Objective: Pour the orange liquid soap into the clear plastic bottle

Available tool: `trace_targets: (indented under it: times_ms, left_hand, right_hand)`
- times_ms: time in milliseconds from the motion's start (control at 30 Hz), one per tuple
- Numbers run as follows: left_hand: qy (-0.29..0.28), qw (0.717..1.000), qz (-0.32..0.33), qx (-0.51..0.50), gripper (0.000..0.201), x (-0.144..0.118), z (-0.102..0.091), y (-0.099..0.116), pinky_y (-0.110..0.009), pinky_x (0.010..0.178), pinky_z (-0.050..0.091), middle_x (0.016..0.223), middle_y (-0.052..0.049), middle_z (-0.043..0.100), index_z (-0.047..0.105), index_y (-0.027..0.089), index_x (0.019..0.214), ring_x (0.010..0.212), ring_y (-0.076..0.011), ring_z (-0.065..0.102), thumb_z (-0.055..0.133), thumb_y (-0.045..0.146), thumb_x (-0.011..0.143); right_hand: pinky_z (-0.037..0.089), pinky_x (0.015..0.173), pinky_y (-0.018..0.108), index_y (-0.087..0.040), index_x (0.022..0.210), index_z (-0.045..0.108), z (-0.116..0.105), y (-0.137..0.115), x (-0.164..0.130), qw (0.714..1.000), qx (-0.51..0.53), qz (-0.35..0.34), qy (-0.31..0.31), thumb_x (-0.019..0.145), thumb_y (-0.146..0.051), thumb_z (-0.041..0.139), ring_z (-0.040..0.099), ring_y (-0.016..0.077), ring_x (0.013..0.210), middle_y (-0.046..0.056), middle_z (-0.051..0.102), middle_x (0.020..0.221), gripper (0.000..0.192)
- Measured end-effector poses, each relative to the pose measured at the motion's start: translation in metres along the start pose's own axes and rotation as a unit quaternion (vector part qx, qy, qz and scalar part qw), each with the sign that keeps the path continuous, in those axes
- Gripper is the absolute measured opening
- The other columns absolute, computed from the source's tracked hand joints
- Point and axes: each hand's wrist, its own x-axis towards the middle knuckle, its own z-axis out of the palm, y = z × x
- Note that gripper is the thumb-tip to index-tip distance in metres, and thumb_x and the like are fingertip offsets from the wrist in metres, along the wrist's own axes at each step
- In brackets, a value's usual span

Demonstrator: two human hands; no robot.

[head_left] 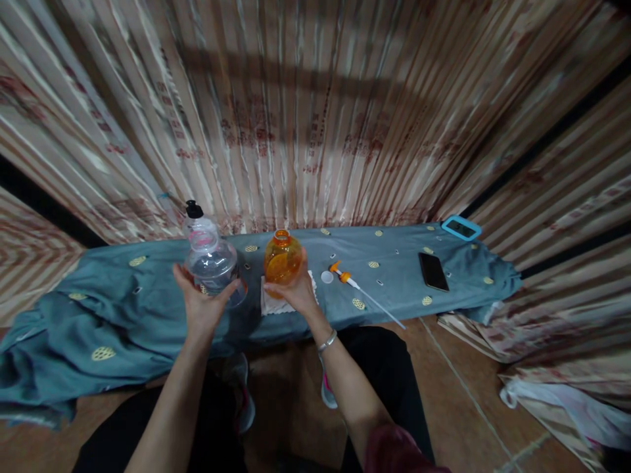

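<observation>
My left hand (201, 303) cups the lower part of a clear plastic bottle (210, 259) with a black cap, standing on the teal cloth (118, 309). My right hand (294, 289) holds an orange round bottle (282, 259) with an open neck, over a small white cloth (271, 305). To the right of the orange bottle lie its orange pump head with a long white tube (357, 287) and a small white round cap (327, 276).
A dark phone (433, 270) lies on the teal cloth at the right, and a blue-framed device (461, 227) sits at the far right corner. Striped curtains (315, 112) hang behind the bench. White fabric (566, 404) lies on the brown floor at lower right.
</observation>
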Motion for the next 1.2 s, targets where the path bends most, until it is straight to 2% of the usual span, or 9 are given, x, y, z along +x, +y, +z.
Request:
trace_targets:
  times_ms: [167,300,433,600,767,833,967,1067,1200]
  left_hand:
    - [0.076,0.996,-0.038,-0.011,0.099,-0.074,-0.018,-0.026,-0.060,0.142,0.064,0.168,-0.017,0.081,0.067,0.032,0.166,0.162,-0.0382,0.079,0.112,0.064,0.084]
    - [-0.079,0.996,-0.040,-0.007,0.053,-0.103,0.002,-0.044,-0.056,0.123,0.077,0.134,-0.014,0.094,0.085,0.026,0.137,0.128,-0.0361,0.092,0.094,0.065,0.102]
    - [-0.199,0.977,0.011,0.081,0.049,-0.074,0.058,-0.058,-0.064,0.134,0.073,0.154,-0.019,0.093,0.088,0.024,0.147,0.148,-0.0422,0.088,0.075,0.047,0.106]
    - [-0.258,0.939,0.023,0.226,0.066,-0.031,0.108,-0.068,-0.076,0.155,0.049,0.169,-0.025,0.086,0.085,0.018,0.159,0.183,-0.0505,0.062,0.074,0.027,0.095]
    - [-0.278,0.941,-0.043,0.190,0.020,-0.018,0.110,-0.064,-0.061,0.137,0.064,0.118,-0.017,0.094,0.091,0.026,0.103,0.139,-0.0460,0.085,0.086,0.032,0.084]
    - [-0.267,0.950,-0.063,0.148,0.014,-0.015,0.108,-0.059,-0.049,0.116,0.072,0.097,-0.009,0.090,0.086,0.030,0.090,0.112,-0.0379,0.087,0.090,0.042,0.085]
    - [-0.213,0.971,-0.109,0.029,0.053,-0.010,0.106,-0.034,-0.036,0.080,0.065,0.086,-0.003,0.084,0.088,0.026,0.099,0.081,-0.0265,0.079,0.089,0.078,0.089]
    - [-0.122,0.959,-0.158,-0.203,0.063,-0.007,0.113,0.007,-0.034,0.083,0.065,0.093,-0.004,0.087,0.089,0.024,0.100,0.083,-0.0226,0.079,0.109,0.076,0.073]
    - [-0.146,0.950,-0.104,-0.255,0.053,-0.014,0.130,0.068,-0.037,0.092,0.069,0.109,-0.007,0.093,0.091,0.024,0.105,0.100,-0.0278,0.085,0.109,0.068,0.080]
  right_hand:
    - [0.068,0.141,0.062,-0.021,0.165,0.068,-0.002,-0.004,0.004,1.000,-0.018,-0.006,0.014,0.068,-0.038,0.118,0.086,0.0458,0.163,0.025,0.088,0.175,0.110]
    - [0.077,0.125,0.063,-0.025,0.152,0.075,-0.010,-0.005,0.014,0.999,-0.040,-0.003,0.024,0.072,-0.036,0.119,0.095,0.0437,0.141,0.017,0.098,0.154,0.092]
    - [0.077,0.120,0.061,-0.025,0.147,0.079,-0.023,-0.006,0.026,0.998,-0.053,-0.019,0.034,0.083,-0.041,0.118,0.095,0.0402,0.135,0.013,0.098,0.148,0.077]
    - [0.077,0.117,0.062,-0.022,0.148,0.081,-0.042,-0.001,0.030,0.996,-0.071,-0.021,0.044,0.089,-0.049,0.117,0.093,0.0398,0.132,0.013,0.096,0.143,0.074]
    - [0.079,0.111,0.058,-0.022,0.142,0.083,-0.054,0.006,0.023,0.996,-0.071,-0.002,0.056,0.098,-0.048,0.112,0.094,0.0356,0.123,0.009,0.096,0.131,0.059]
    - [0.078,0.112,0.058,-0.022,0.140,0.084,-0.056,0.006,0.021,0.995,-0.071,0.005,0.066,0.100,-0.048,0.111,0.094,0.0355,0.124,0.009,0.096,0.133,0.055]
    - [0.077,0.116,0.059,-0.024,0.144,0.082,-0.062,0.001,0.016,0.994,-0.076,0.017,0.076,0.087,-0.040,0.119,0.094,0.0376,0.129,0.009,0.098,0.138,0.070]
    - [0.077,0.119,0.061,-0.023,0.151,0.079,-0.062,-0.001,0.009,0.994,-0.080,0.025,0.071,0.075,-0.031,0.123,0.093,0.0420,0.137,0.012,0.098,0.143,0.089]
    - [0.078,0.119,0.061,-0.021,0.156,0.078,-0.050,-0.002,0.001,0.996,-0.065,0.028,0.055,0.081,-0.026,0.120,0.095,0.0407,0.136,0.012,0.098,0.144,0.086]
